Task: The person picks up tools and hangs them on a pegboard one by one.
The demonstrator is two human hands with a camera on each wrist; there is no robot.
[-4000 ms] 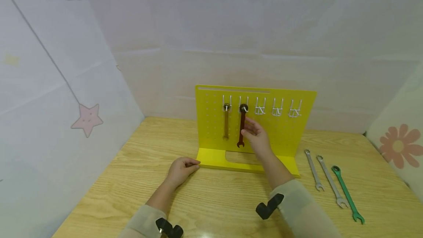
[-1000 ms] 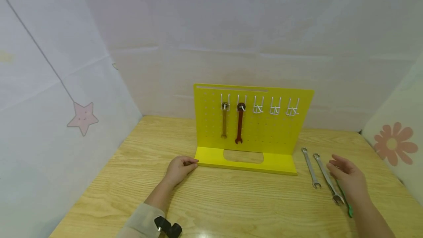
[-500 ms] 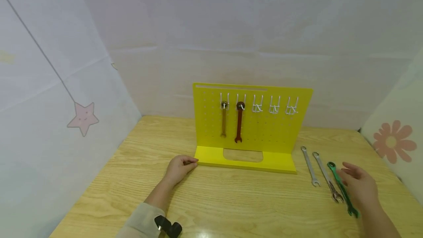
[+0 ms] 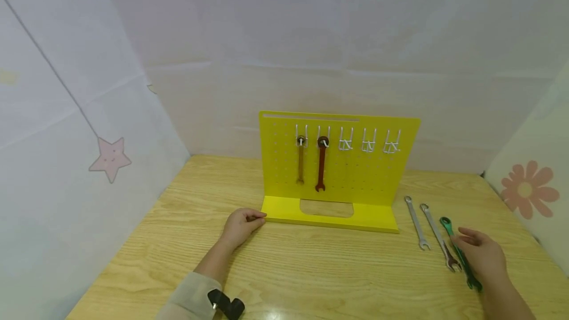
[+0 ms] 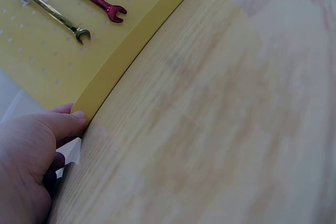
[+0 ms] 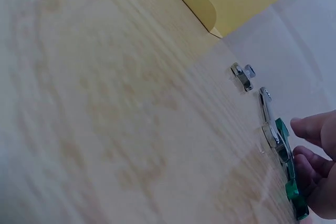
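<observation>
My left hand (image 4: pixel 240 228) pinches the front left corner of the yellow pegboard's base (image 4: pixel 284 209), with the thumb at its front edge in the left wrist view. At the right, my right hand (image 4: pixel 482 256) is over the green wrench (image 4: pixel 446 223), fingers slightly bent and parted around its shank. The right wrist view shows the thumb and fingers close beside this green wrench (image 6: pixel 291 182); whether they touch it I cannot tell. On the pegboard hang a gold wrench (image 4: pixel 301 164) and a red wrench (image 4: pixel 321 169), each by its ring end.
Two silver wrenches, a shorter one (image 4: pixel 417 223) and a longer one (image 4: pixel 439 236), lie on the wooden table (image 4: pixel 311 270) left of the green one. Three bare white hooks (image 4: pixel 368 140) are on the pegboard's right half. Printed cloth (image 4: pixel 311 38) hangs behind.
My right hand has left the hung red wrench and moved right and down to the green wrench, lowering over it lately. The left hand stays at the base corner.
</observation>
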